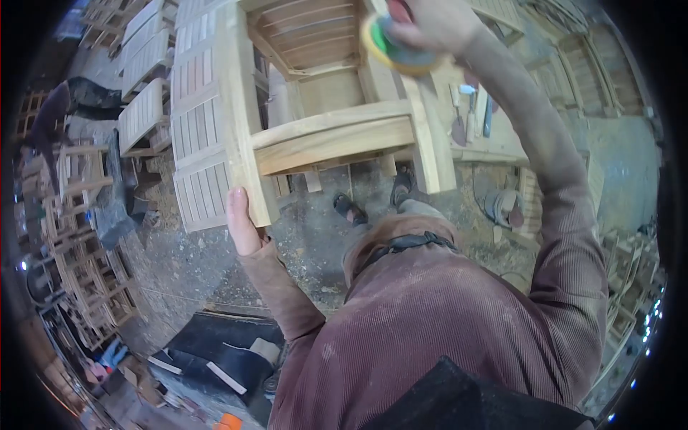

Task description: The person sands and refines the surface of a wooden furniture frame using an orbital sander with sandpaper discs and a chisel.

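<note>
A pale wooden chair frame (333, 154) with a slatted panel lies in front of me on a work table. My left hand (244, 223) grips the near end of its left side post, fingers along the outer face and the rest of the hand partly hidden under the wood. At the upper right, my right hand (438, 27) is wrapped around a power sander (396, 50) with a round green and yellow pad, blurred by motion. The sander is right at the top of the chair's right side post (432, 136).
Several hand tools (471, 118) lie on the table (494, 147) right of the chair. Slatted wooden pieces (201, 129) stand along the left. Stacked chair frames (89, 251) fill the far left, near another person (61, 115). A black sheet-covered surface (215, 351) sits at lower left.
</note>
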The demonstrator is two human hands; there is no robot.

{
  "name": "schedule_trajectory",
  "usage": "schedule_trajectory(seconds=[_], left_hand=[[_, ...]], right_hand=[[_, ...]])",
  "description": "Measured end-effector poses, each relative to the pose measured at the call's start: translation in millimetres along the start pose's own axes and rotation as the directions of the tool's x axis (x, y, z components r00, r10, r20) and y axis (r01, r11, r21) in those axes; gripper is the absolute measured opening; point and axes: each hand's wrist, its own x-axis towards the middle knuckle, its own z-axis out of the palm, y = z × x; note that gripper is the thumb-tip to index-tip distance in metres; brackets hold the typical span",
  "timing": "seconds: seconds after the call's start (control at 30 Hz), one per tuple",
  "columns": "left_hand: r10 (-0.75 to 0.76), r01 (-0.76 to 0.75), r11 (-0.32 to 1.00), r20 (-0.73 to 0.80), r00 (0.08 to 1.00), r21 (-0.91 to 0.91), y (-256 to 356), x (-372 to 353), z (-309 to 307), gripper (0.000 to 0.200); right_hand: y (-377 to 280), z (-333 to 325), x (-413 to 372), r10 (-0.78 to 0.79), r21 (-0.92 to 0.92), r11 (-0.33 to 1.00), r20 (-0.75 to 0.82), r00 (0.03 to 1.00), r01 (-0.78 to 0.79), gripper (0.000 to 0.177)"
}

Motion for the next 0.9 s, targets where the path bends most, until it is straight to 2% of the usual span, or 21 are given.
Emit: schedule_trajectory(seconds=[0.03, 0.07, 0.13, 0.17, 0.23, 0.37, 0.43, 0.47, 0.53, 0.6, 0.63, 0.67, 0.7, 0.77, 0.83, 0.87, 0.9], left_hand=[[-0.120, 0.114, 0.979, -0.027, 0.992, -0.170, 0.9, -6.0, 1.8, 0.050], [-0.110, 0.098, 0.978, -0.059, 0.992, -0.184, 3.3, -7.4, 1.6, 0.050], [-0.264, 0.281, 0.919, 0.100, 0.959, -0.276, 7.6, -5.1, -0.6, 0.059], [-0.254, 0.261, 0.922, 0.064, 0.965, -0.287, 6.4, -4.8, -4.1, 0.059], [-0.343, 0.391, 0.856, 0.194, 0.919, -0.339, 2.9, -0.9, -9.7, 0.049], [-0.282, 0.350, 0.889, 0.250, 0.926, -0.294, -9.8, 10.1, -17.5, 0.046], [-0.208, 0.226, 0.973, 0.255, 0.944, -0.042, -11.5, 10.9, -14.6, 0.046], [-0.190, 0.209, 0.977, 0.258, 0.947, -0.046, -21.6, 15.1, -20.8, 0.046], [-0.239, 0.382, 0.830, 0.360, 0.902, -0.405, -48.2, 22.3, -36.2, 0.046], [-0.275, 0.401, 0.826, 0.339, 0.900, -0.395, -26.2, 14.0, -21.9, 0.049], [-0.328, 0.407, 0.795, 0.245, 0.912, -0.449, -13.7, 10.1, -12.4, 0.047], [-0.383, 0.405, 0.761, 0.152, 0.911, -0.507, -6.8, 9.3, -9.1, 0.046], [-0.313, 0.416, 0.773, 0.282, 0.907, -0.479, -17.8, 15.6, -18.0, 0.046], [-0.278, 0.416, 0.767, 0.331, 0.902, -0.488, -15.4, 19.7, -17.4, 0.049], [-0.256, 0.444, 0.763, 0.411, 0.875, -0.469, -19.0, 21.6, -21.2, 0.054], [-0.248, 0.432, 0.765, 0.401, 0.882, -0.478, -12.2, 22.4, -18.4, 0.054], [-0.358, 0.481, 0.732, 0.328, 0.874, -0.483, -0.1, 21.5, -12.0, 0.049]], right_hand=[[1.2, 10.4, -10.7, -0.070, -0.067, 0.995, -0.015, 0.997, 0.069, 0.032], [1.4, 23.4, -21.8, -0.145, -0.128, 0.982, -0.022, 0.989, 0.141, 0.035], [-25.0, 23.1, -42.5, -0.223, -0.038, 0.974, 0.025, 0.975, 0.223, 0.035], [-38.5, 28.2, -41.0, -0.257, -0.021, 0.966, 0.027, 0.966, 0.258, 0.035], [-62.2, 36.3, -35.2, -0.362, 0.008, 0.932, -0.035, 0.931, 0.363, 0.034], [-126.3, 56.9, -6.7, -0.517, 0.088, 0.854, 0.038, 0.855, 0.513, 0.029], [-166.1, 66.3, -7.8, -0.607, 0.154, 0.791, 0.072, 0.792, 0.592, 0.026], [-181.6, 75.2, -7.7, -0.665, 0.183, 0.741, 0.066, 0.744, 0.647, 0.024], [-207.3, 84.1, -3.0, -0.742, 0.325, 0.641, 0.029, 0.670, 0.695, 0.023], [-226.0, 86.6, 17.8, -0.732, 0.329, 0.653, 0.041, 0.681, 0.682, 0.023], [-232.0, 87.9, 30.1, -0.721, 0.340, 0.665, 0.061, 0.691, 0.664, 0.023], [-232.7, 95.6, 49.3, -0.691, 0.268, 0.694, -0.010, 0.722, 0.668, 0.024], [-231.3, 103.7, 76.1, -0.663, 0.197, 0.721, -0.082, 0.744, 0.664, 0.024], [-221.5, 107.2, 141.2, -0.544, 0.154, 0.835, 0.089, 0.834, 0.528, 0.023], [-199.8, 116.8, 211.1, -0.503, 0.163, 0.857, 0.060, 0.862, 0.489, 0.023], [-192.6, 112.9, 237.4, -0.491, 0.087, 0.869, 0.039, 0.870, 0.487, 0.026], [-187.9, 106.6, 260.9, -0.439, 0.057, 0.898, 0.043, 0.897, 0.437, 0.026]])
